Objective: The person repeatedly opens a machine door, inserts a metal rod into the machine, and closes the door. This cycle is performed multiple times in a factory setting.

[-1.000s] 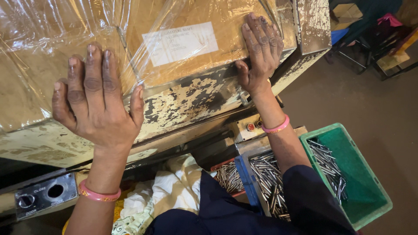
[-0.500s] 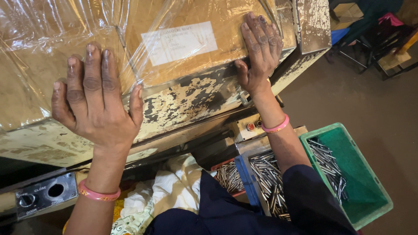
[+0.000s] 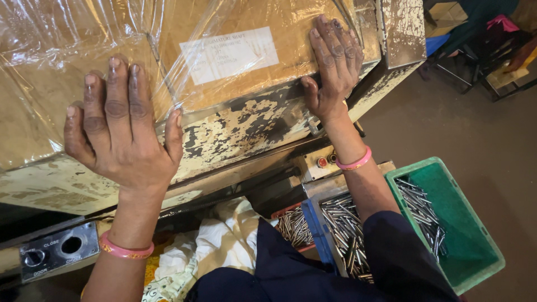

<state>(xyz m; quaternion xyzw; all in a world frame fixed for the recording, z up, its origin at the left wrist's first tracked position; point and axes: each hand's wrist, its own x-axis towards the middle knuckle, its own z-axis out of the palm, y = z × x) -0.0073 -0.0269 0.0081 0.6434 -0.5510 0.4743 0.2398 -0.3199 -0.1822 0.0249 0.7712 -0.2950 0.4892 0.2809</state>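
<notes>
A brown cardboard box [image 3: 291, 28] wrapped in clear plastic film lies on a machine top with flaking cream paint [image 3: 240, 134]. A white paper label [image 3: 229, 54] is stuck on the box face. My left hand [image 3: 120, 128] lies flat with spread fingers against the film and the painted edge at the box's left part. My right hand [image 3: 333, 61] presses flat on the box's right end, thumb hooked at its lower edge. Both wrists wear pink bangles.
A green plastic crate [image 3: 475, 246] with several thin metal pins stands at lower right. More pins fill a metal tray [image 3: 341, 223] and a red tray [image 3: 293, 223]. A white cloth [image 3: 224, 243] lies below. A grey switch panel [image 3: 50, 251] sits at lower left. Chairs stand far right.
</notes>
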